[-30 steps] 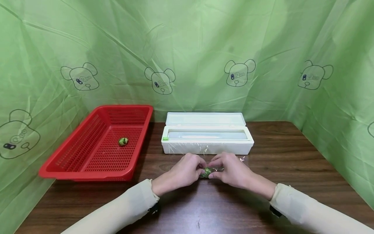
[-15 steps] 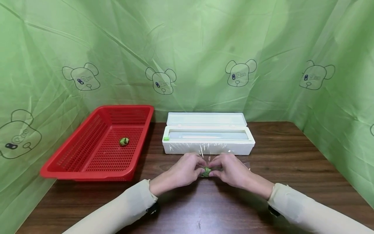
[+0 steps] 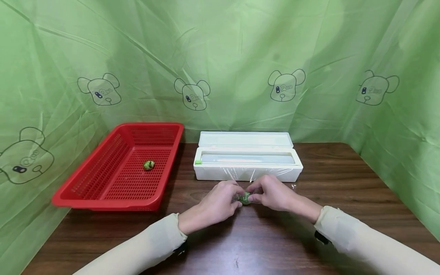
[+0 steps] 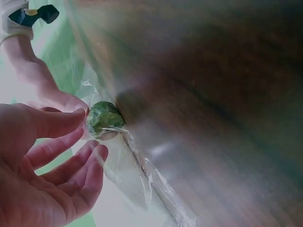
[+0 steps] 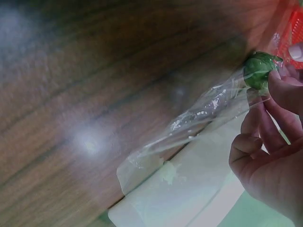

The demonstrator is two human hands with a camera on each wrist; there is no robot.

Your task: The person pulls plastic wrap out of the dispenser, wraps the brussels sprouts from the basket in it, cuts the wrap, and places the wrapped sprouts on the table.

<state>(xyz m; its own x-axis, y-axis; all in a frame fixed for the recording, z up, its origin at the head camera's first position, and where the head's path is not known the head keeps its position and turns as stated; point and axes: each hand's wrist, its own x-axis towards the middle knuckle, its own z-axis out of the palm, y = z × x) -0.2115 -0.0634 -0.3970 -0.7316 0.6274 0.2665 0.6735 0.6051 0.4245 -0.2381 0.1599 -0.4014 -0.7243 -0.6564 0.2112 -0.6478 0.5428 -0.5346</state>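
Note:
A Brussels sprout (image 3: 245, 198) in clear plastic wrap lies low over the table, between my two hands. The right hand (image 3: 273, 193) holds it from the right; in the right wrist view its thumb lies against the green leaves. The left hand (image 3: 220, 202) is at the sprout's left side, its fingers loosely bent. In the left wrist view the left thumb and fingers stand apart, their tips close beside the sprout. The plastic wrap (image 5: 203, 113) runs from the sprout along the front of a white wrap dispenser (image 3: 247, 173).
A red perforated basket (image 3: 165, 175) stands on the left, with one more Brussels sprout (image 3: 148, 165) in it. Behind my hands the dispenser's lid (image 3: 245, 139) is raised. The wooden table (image 3: 343, 191) ends at a green curtain (image 3: 233, 57) on the back and sides.
The left thumb has come away from the sprout, while the right hand has shifted slightly up and keeps hold of it. The whole scene has slid a little to the right in view.

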